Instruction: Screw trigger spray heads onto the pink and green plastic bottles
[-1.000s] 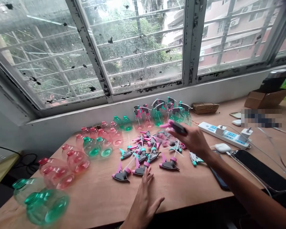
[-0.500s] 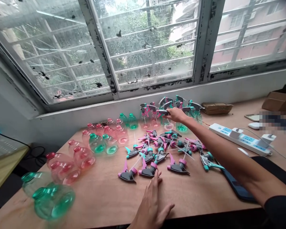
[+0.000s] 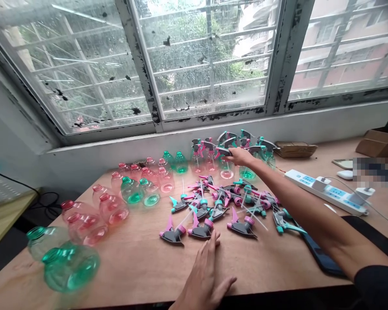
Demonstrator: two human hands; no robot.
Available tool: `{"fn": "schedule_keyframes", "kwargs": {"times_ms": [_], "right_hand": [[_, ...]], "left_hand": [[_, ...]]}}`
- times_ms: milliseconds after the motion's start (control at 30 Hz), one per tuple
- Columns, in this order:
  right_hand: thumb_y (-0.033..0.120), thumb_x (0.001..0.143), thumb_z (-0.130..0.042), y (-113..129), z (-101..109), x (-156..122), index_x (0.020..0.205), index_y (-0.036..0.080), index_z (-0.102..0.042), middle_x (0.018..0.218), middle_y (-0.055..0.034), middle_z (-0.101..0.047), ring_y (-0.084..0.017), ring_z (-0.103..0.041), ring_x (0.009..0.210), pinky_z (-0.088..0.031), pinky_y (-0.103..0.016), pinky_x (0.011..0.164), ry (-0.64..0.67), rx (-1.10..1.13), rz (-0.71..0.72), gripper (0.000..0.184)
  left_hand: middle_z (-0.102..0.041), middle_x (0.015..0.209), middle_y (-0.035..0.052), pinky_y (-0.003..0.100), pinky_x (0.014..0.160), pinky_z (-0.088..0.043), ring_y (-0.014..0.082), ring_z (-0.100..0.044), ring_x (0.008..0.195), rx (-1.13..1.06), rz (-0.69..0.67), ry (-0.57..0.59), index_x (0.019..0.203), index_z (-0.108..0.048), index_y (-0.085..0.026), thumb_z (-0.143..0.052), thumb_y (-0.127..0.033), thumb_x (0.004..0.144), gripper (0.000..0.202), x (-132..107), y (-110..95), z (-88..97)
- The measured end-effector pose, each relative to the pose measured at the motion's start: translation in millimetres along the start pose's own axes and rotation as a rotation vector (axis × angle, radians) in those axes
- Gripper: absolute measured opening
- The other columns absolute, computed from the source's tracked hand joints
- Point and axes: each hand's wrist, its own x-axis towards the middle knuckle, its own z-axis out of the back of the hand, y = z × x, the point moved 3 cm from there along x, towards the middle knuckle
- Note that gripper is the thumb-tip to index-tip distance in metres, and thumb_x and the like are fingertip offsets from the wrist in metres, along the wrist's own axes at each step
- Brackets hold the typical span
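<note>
At the back of the table, my right hand (image 3: 241, 156) is closed around the dark grey and pink trigger head of a spray bottle (image 3: 226, 173) with a pinkish body. That bottle stands upright, or nearly so, among other capped spray bottles (image 3: 210, 161). My left hand (image 3: 204, 275) rests on the near part of the table, fingers stretched out, its fingertips by a grey and pink trigger sprayer (image 3: 201, 229). Between the hands lies a pile of loose trigger sprayers (image 3: 220, 198), pink or teal with grey, their thin tubes sticking out.
Open pink bottles (image 3: 114, 209) and green bottles (image 3: 71, 267) line the wooden table's (image 3: 139, 267) left side. On the right are a white power strip (image 3: 326, 191), a dark tablet-like slab (image 3: 321, 254) under my forearm and a cardboard box (image 3: 295, 149). A window wall bounds the back.
The view has shifted slightly. My right hand stays at the bottle's trigger head, with the bottle barely moved. A teal sprayer and its tube in the pile lie slightly differently. My left hand keeps its place.
</note>
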Motion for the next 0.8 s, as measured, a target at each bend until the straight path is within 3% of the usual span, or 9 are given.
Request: {"fn": "schedule_keyframes", "kwargs": {"times_ms": [167, 333, 467, 567, 667, 733, 800], "right_hand": [[0.032, 0.097, -0.064, -1.7, -5.5, 3.8, 0.123, 0.018, -0.062, 0.124, -0.0088, -0.068, -0.026, -0.07, 0.101, -0.06, -0.046, 0.085, -0.173, -0.04, -0.098, 0.03], [0.034, 0.097, -0.063, 4.9, -7.6, 0.8, 0.125, 0.017, -0.06, 0.121, -0.0102, -0.069, -0.027, -0.07, 0.101, -0.06, -0.047, 0.085, -0.325, -0.056, -0.084, 0.033], [0.045, 0.098, -0.056, 17.2, 0.3, -15.1, 0.143, 0.006, -0.04, 0.135, -0.0276, -0.059, -0.041, -0.056, 0.123, -0.059, -0.053, 0.086, -0.46, -0.042, 0.012, 0.062], [0.053, 0.098, -0.049, 28.1, 2.0, -43.3, 0.15, 0.006, -0.026, 0.152, -0.0291, -0.042, -0.042, -0.04, 0.139, -0.051, -0.057, 0.102, -0.527, -0.023, 0.122, 0.074], [0.058, 0.095, -0.05, 27.5, -9.0, -82.0, 0.153, 0.011, -0.024, 0.158, -0.0236, -0.035, -0.039, -0.031, 0.146, -0.038, -0.055, 0.116, -0.525, -0.003, 0.224, 0.079], [0.06, 0.096, -0.046, 14.2, -22.1, -105.3, 0.152, 0.013, -0.028, 0.158, -0.0232, -0.034, -0.04, -0.032, 0.146, -0.034, -0.056, 0.118, -0.487, 0.027, 0.248, 0.076], [0.059, 0.097, -0.044, -7.8, -38.3, -120.2, 0.149, 0.016, -0.034, 0.158, -0.0221, -0.036, -0.04, -0.033, 0.146, -0.031, -0.058, 0.119, -0.335, 0.122, 0.271, 0.069]], "left_hand": [[-0.031, 0.165, 0.0075, 0.067, 0.117, -0.036, 0.0393, -0.04, 0.145, 0.013, 0.001, 0.007, 0.155, 0.014, -0.046, -0.077, -0.016, 0.082, 0.12, 0.4, 0.6, 0.1], [-0.031, 0.165, 0.0085, 0.066, 0.117, -0.037, 0.0389, -0.039, 0.146, 0.032, 0.012, 0.017, 0.155, 0.013, -0.046, -0.077, -0.015, 0.082, 0.121, 0.3, 0.5, 0.7], [-0.029, 0.166, 0.0087, 0.063, 0.119, -0.036, 0.035, -0.038, 0.148, 0.029, 0.001, 0.001, 0.156, 0.012, -0.043, -0.075, -0.011, 0.082, 0.119, -2.2, 2.0, -2.3], [-0.027, 0.167, 0.0063, 0.061, 0.121, -0.034, 0.0322, -0.031, 0.152, -0.006, -0.036, 0.009, 0.156, 0.009, -0.043, -0.07, -0.011, 0.085, 0.111, -4.8, -3.9, 1.8], [-0.034, 0.164, 0.0052, 0.055, 0.124, -0.033, 0.0293, -0.035, 0.15, 0.04, -0.005, -0.078, 0.157, -0.011, -0.039, -0.064, -0.016, 0.092, 0.087, -8.2, -17.2, 31.4], [-0.041, 0.159, 0.0054, 0.054, 0.125, -0.032, 0.0291, -0.038, 0.148, 0.141, -0.025, -0.335, 0.153, -0.025, -0.035, -0.058, -0.022, 0.097, 0.066, -15.3, -27.3, 73.6], [-0.042, 0.157, 0.0058, 0.055, 0.127, -0.025, 0.0322, -0.03, 0.151, 0.331, 0.018, -0.712, 0.145, -0.041, -0.03, -0.057, -0.028, 0.098, 0.049, -32.6, -29.9, 127.7]]}}
